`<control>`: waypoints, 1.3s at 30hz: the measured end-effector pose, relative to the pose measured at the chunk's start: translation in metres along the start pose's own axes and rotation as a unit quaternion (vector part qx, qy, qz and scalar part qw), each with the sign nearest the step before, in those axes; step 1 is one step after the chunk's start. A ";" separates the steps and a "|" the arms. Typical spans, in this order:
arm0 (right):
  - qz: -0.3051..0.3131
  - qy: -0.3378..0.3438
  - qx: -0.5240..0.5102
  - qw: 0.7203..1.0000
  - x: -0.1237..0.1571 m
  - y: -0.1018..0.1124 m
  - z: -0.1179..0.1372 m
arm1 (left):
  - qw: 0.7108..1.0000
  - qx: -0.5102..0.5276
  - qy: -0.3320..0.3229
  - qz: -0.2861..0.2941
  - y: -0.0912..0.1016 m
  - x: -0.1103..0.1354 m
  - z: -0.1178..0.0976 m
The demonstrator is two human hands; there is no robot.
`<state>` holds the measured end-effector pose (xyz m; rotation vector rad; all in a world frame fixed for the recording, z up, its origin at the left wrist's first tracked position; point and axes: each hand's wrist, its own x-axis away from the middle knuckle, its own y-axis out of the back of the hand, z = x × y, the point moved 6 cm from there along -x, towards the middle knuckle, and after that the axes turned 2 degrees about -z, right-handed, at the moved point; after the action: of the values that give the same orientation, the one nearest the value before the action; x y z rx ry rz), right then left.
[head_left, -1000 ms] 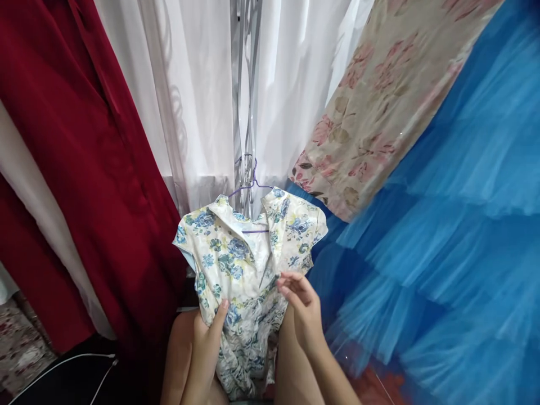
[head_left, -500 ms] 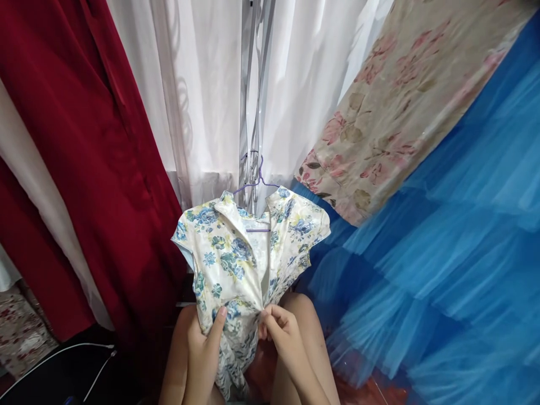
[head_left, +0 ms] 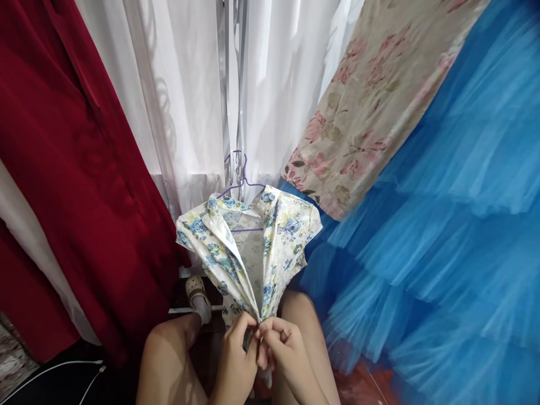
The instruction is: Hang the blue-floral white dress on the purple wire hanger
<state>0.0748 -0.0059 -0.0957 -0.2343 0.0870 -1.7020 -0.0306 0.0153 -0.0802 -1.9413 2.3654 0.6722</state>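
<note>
Dress with blue flowers, front opened in a long V, just ahead of the person and reaching down between the bare knees. Far right: layered blue skirt. Far left: red curtain. Behind the dress: white curtain. Upper right, between white and blue: cream cloth with pink flowers. Inside the shoulders: purple hanger, hook upward. Left hand: thumb and finger pinching the dress at the opening's lower end. Right hand: likewise pinching there, just beside the left. Beyond the left knee: tan shoe.
</note>
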 end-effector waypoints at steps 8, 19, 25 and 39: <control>0.084 0.067 -0.028 0.994 -0.060 -0.020 0.102 | 0.925 -0.346 -0.020 0.159 0.023 -0.007 -0.035; 0.034 0.181 -0.055 0.981 -0.121 -0.043 0.215 | 0.950 -0.283 -0.062 0.119 0.013 -0.011 -0.025; 0.016 0.227 -0.003 0.974 -0.106 -0.033 0.202 | 0.985 -0.122 -0.123 0.004 0.064 -0.071 -0.080; -0.070 0.351 0.199 0.912 -0.125 -0.024 0.188 | 0.912 -0.192 -0.343 -0.115 0.091 -0.172 -0.176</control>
<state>0.1064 0.1350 0.0795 0.7016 0.2547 -1.8310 -0.0307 0.1311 0.1553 -1.6484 1.6343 1.5704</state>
